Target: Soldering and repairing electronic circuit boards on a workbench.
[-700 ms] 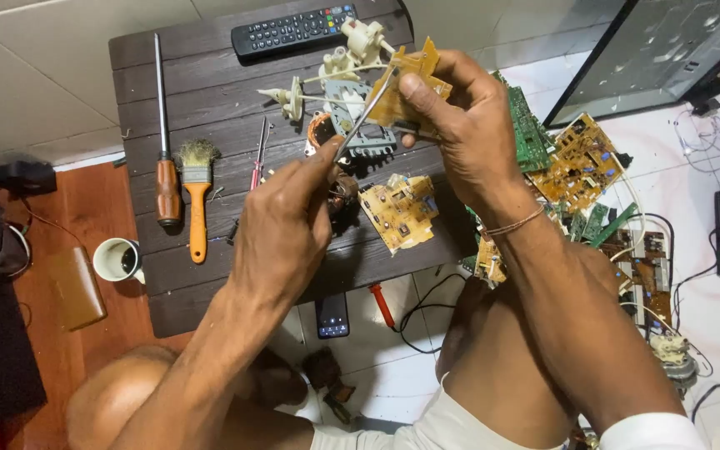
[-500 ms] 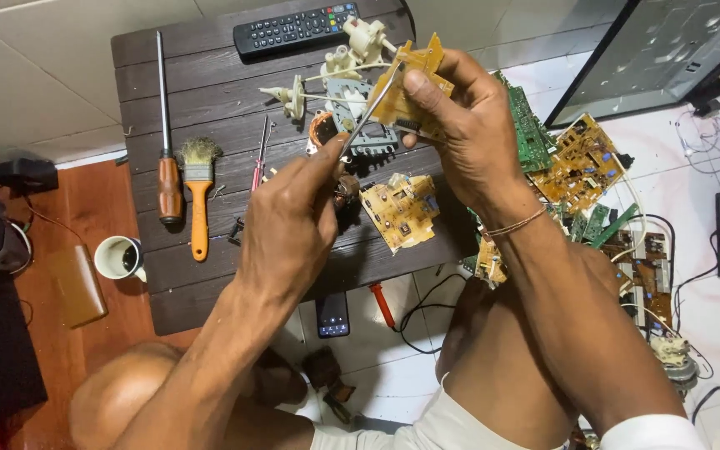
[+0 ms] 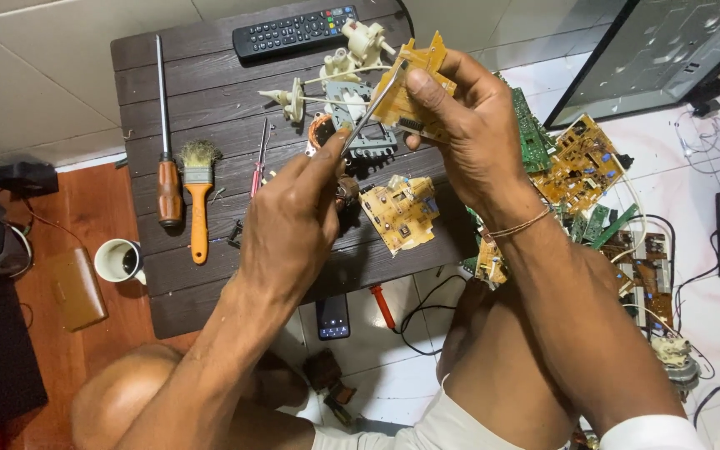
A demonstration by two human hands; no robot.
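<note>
My right hand [image 3: 460, 133] holds a small yellow circuit board [image 3: 410, 92] up over the dark wooden table [image 3: 210, 100]. My left hand [image 3: 293, 225] grips a thin metal tool [image 3: 368, 112], like tweezers or a probe, with its tip touching the board's edge. Below the hands another yellow circuit board [image 3: 399, 212] lies on the table, beside a grey plastic part [image 3: 360, 133] and several cream plastic pieces [image 3: 343, 58].
A black remote [image 3: 293, 32], a long screwdriver with a wooden handle [image 3: 164, 150], an orange-handled brush [image 3: 198, 200] and small red pliers [image 3: 257, 167] lie on the table. More circuit boards [image 3: 581, 167] pile at the right. A white cup [image 3: 118, 260] and a phone [image 3: 332, 317] sit on the floor.
Both hands stay nearly still; the metal tool's tip has shifted slightly along the held board.
</note>
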